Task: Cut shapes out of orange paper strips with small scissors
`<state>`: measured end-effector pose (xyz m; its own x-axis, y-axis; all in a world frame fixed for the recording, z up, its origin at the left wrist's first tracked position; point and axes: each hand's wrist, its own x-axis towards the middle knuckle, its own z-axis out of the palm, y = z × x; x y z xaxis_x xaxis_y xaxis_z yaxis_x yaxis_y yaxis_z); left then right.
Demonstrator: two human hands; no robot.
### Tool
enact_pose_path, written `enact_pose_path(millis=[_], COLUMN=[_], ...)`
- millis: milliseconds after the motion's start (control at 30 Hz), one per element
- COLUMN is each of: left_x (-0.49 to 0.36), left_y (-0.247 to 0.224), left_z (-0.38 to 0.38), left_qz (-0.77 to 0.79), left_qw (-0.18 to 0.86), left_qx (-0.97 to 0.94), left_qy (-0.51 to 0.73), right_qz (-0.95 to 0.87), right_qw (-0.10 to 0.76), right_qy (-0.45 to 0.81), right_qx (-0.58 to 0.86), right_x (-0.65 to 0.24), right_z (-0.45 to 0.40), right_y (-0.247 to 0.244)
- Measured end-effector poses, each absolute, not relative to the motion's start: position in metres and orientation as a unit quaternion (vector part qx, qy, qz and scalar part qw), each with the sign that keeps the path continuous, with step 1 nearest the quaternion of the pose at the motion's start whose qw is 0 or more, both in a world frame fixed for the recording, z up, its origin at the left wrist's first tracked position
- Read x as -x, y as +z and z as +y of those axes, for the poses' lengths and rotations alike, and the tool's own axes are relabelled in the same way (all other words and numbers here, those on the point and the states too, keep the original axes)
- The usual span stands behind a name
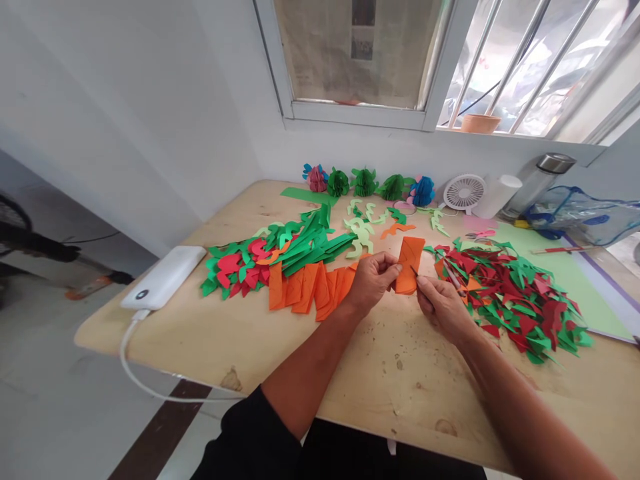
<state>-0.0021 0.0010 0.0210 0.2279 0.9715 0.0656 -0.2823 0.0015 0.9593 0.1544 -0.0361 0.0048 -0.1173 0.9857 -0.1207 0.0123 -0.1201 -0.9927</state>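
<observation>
Pinched between the thumb and fingers of my left hand is an orange paper strip, held upright above the table, with a faint drawn curve on it. My right hand is closed on what looks like a pair of small scissors; only a dark pointed tip shows, against the lower right edge of the strip, and the fingers hide the rest. Left of my left hand lies a row of orange paper pieces. A heap of red and green paper scraps lies just right of my right hand.
Green strips and red cut-outs lie on the left. Honeycomb paper figures line the wall. A white fan, a bottle and a clear pouch stand behind right. A corded power bank sits at the left edge.
</observation>
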Motion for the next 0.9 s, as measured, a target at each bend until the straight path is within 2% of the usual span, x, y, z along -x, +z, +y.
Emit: enact_pose_path(millis=[900], left_x=[0.0001], left_y=[0.0159], left_z=[0.0044], left_qz=[0.362], left_qw=[0.626], left_qx=[-0.466], left_qy=[0.510], right_qz=[-0.509], right_qw=[0.442], right_qy=[0.529], right_qx=[0.516], right_x=[-0.1514], right_z=[-0.0365], right_y=[0.0025])
